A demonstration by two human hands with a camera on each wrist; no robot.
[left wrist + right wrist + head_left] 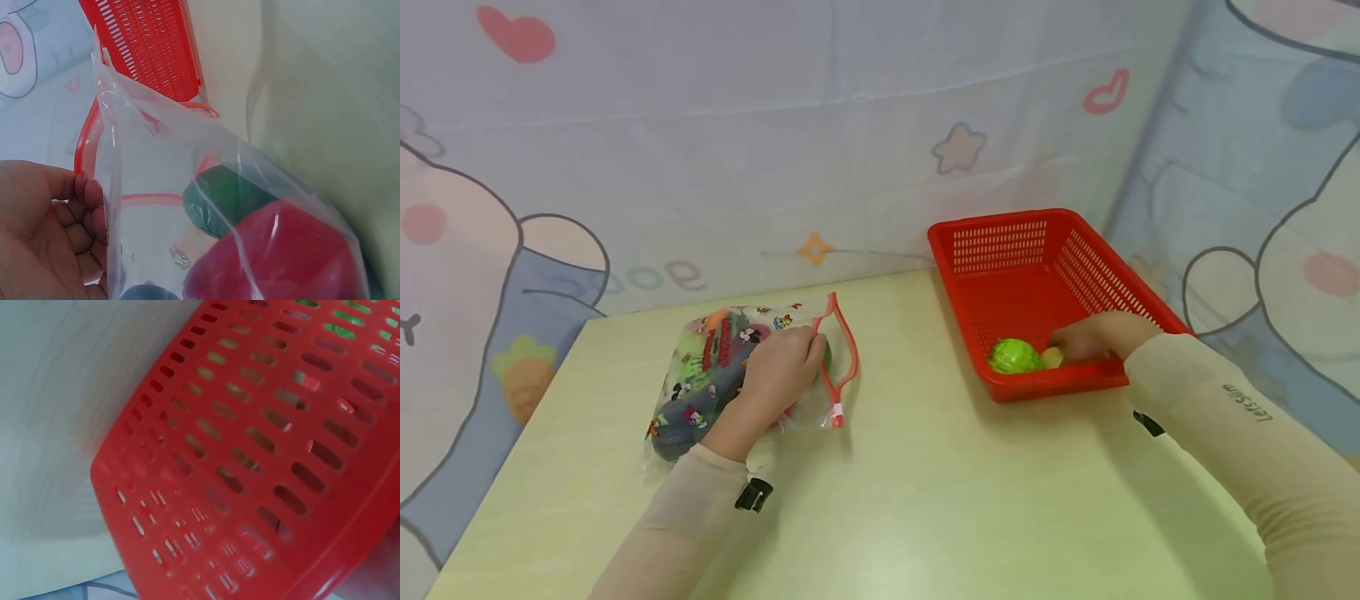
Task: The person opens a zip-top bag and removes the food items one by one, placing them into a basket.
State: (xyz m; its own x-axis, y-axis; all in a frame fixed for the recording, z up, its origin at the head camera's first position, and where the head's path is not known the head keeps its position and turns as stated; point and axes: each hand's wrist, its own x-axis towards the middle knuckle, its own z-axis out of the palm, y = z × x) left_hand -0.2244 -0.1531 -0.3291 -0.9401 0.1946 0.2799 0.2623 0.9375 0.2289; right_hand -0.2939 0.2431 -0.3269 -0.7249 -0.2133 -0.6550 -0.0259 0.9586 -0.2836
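One clear, red-edged plastic bag [709, 367] lies on the pale desk [887, 500], mouth pinched by my left hand [782, 364]; my right hand [1101, 335], grip unclear, touches a yellowish lump [1051, 358] in the red plastic basket [958, 300]. Picking-out, I judge, needing a secure hold next.

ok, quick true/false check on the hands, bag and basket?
1. The left hand grips the printed clear bag. True.
2. The bag is empty. False: it holds several items, including a red item and a dark green item.
3. The right hand is inside the red basket. True.
4. A bright green round item is in the basket. True.
5. In the head view, the basket stands left of the bag. False: it stands right.
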